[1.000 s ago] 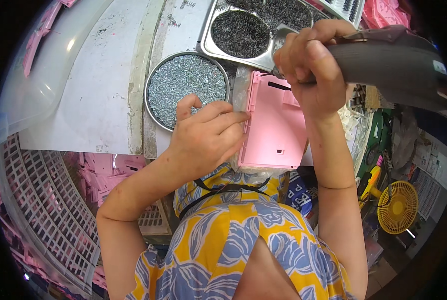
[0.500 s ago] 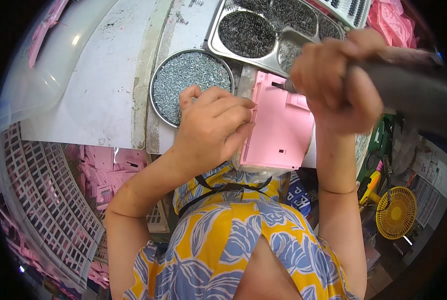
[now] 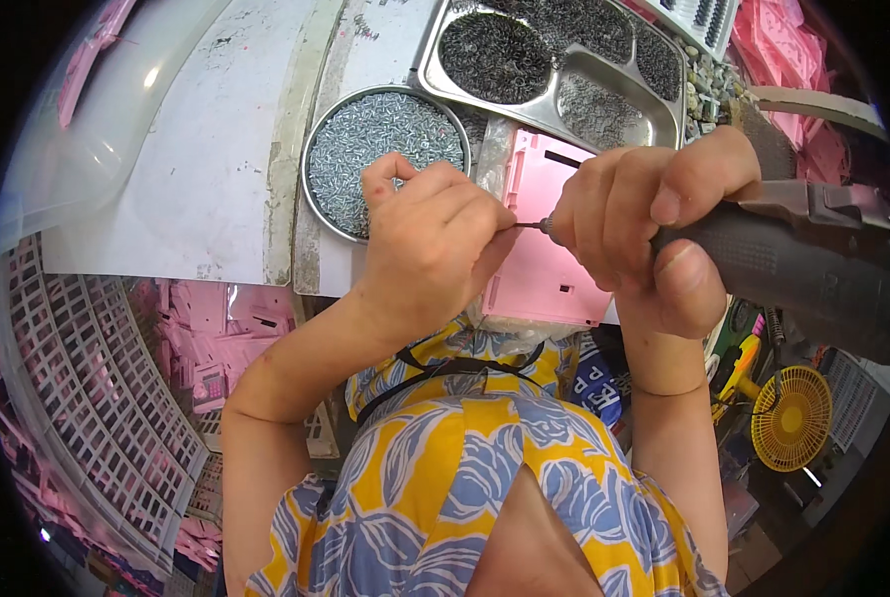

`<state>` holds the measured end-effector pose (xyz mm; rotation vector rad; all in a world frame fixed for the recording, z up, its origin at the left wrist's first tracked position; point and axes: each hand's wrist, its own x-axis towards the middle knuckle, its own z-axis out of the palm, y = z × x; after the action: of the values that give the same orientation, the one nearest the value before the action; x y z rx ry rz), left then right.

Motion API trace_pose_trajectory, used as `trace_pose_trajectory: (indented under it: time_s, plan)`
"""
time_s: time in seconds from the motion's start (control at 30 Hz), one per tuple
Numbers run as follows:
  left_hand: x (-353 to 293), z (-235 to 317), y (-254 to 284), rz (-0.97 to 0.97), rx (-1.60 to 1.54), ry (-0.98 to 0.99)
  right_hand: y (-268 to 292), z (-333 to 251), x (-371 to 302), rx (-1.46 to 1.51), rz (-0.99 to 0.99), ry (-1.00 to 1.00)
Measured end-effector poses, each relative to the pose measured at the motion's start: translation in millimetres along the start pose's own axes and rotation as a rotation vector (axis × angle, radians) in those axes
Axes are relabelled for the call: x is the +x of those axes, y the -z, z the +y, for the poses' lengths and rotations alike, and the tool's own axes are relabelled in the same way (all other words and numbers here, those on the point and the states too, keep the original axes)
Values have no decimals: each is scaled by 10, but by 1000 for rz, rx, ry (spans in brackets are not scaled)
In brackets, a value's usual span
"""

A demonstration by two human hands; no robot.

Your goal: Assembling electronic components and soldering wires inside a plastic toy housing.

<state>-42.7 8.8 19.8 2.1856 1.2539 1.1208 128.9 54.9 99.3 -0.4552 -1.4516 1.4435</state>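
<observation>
My right hand (image 3: 649,219) is wrapped round a dark grey electric screwdriver (image 3: 798,254), its thin bit pointing left. At the bit's tip, the thumb and forefinger of my left hand (image 3: 425,234) are pinched together; whatever lies between them is too small to make out. Both hands are above a flat pink plastic panel (image 3: 540,284) with slots and a small square hole. My left hand partly covers a round metal dish (image 3: 311,189) filled with small silver screws (image 3: 375,129).
Beyond the panel lies a steel compartment tray (image 3: 604,75) with dark screws. Pink plastic pieces (image 3: 778,50) are piled at the far right. A grey plastic basket (image 3: 97,398) stands at the left, near more pink parts (image 3: 226,338). A yellow fan (image 3: 790,418) is at the lower right.
The screwdriver has moved down and toward my left hand, away from the panel's upper slot. Its bit now meets my left fingertips, which have closed into a pinch.
</observation>
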Motion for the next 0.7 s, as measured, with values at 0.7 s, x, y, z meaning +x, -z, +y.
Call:
trace_pose_trajectory:
  time_s: [0.7]
  plan:
    - [18, -388, 213, -7, 278, 7, 75, 140, 40, -139, -61, -25]
